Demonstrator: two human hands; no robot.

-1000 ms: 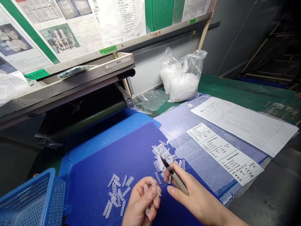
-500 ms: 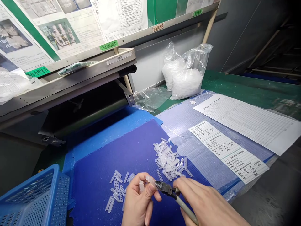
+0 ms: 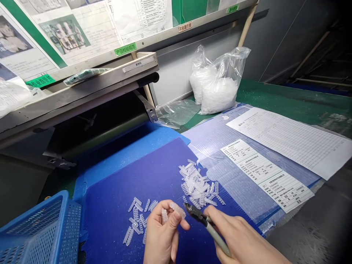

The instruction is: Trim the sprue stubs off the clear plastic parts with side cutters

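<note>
Pinching one translucent strip, with a second strip among its fingers, the left hand is near the cutters in the closed right hand. Two piles lie on a blue sheet; clear bags hold white contents on a green table.

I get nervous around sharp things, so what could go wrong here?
The cutters in the right hand are very close to the left hand, so they might nip a finger. The small plastic pieces pinched there could slip out. One that fell might get lost in the loose pile just beyond the cutters.
</note>
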